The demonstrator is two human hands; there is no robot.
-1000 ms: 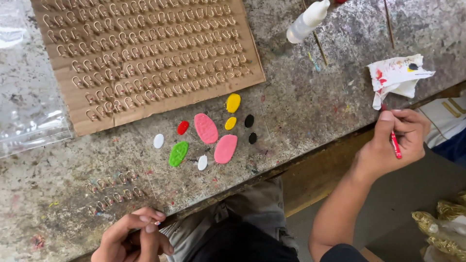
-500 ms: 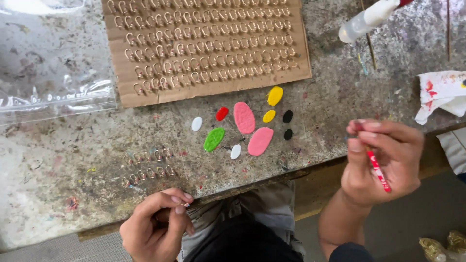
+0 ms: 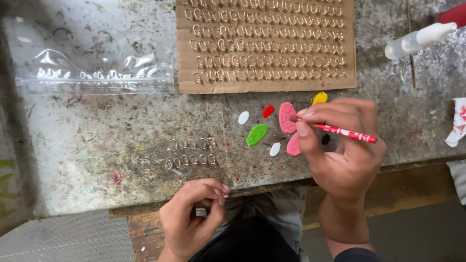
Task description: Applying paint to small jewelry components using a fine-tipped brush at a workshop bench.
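Note:
My right hand [image 3: 342, 150] grips a thin red patterned brush [image 3: 340, 130], its tip resting on the upper pink paint blob [image 3: 285, 116]. Around it on the worn stone table [image 3: 121, 140] lie small paint blobs: white [image 3: 243, 118], red [image 3: 268, 111], green [image 3: 257, 134], yellow [image 3: 320, 97], a second white [image 3: 274, 149] and a lower pink [image 3: 293, 145]. My left hand [image 3: 191, 218] sits below the table edge, fingers pinched on a small pale piece [image 3: 201, 212]. Two short rows of gold rings [image 3: 191, 151] lie just above it.
A cardboard sheet [image 3: 264, 43] covered with rows of gold rings lies at the top. A clear plastic bag [image 3: 92, 68] sits at the upper left. A white squeeze bottle [image 3: 418, 40] and a paint-stained tissue [image 3: 458, 123] are on the right.
My right hand has swung in from the right edge of the table to the paint blobs, bringing the brush tip onto the pink one. The left hand stayed pinched near my lap.

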